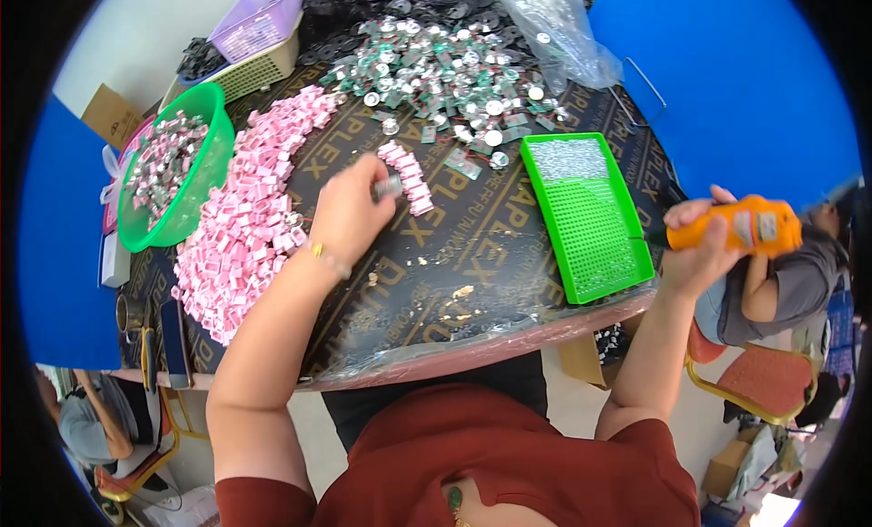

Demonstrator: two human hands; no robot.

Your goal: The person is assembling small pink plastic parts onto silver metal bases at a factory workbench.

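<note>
My right hand (701, 245) is wrapped round an orange electric screwdriver (758, 227), held up past the right edge of the green tray. Its dark tip end points left over the tray's near right corner. My left hand (347, 207) is closed, with a small silvery part (388, 187) sticking out between thumb and fingers. Just right of those fingers stands a short row of pink plastic housings (411, 183) set side by side. The green perforated tray (570, 287) holds many small silver screws (568, 156), packed mostly at its far end.
A long heap of loose pink housings (245, 218) lies left of my forearm. Green circuit boards with silvery round parts (445, 73) are piled at the back. A green basket (218, 136) of parts stands far left, beside purple baskets (259, 27). Blue partitions (727, 73) flank the table.
</note>
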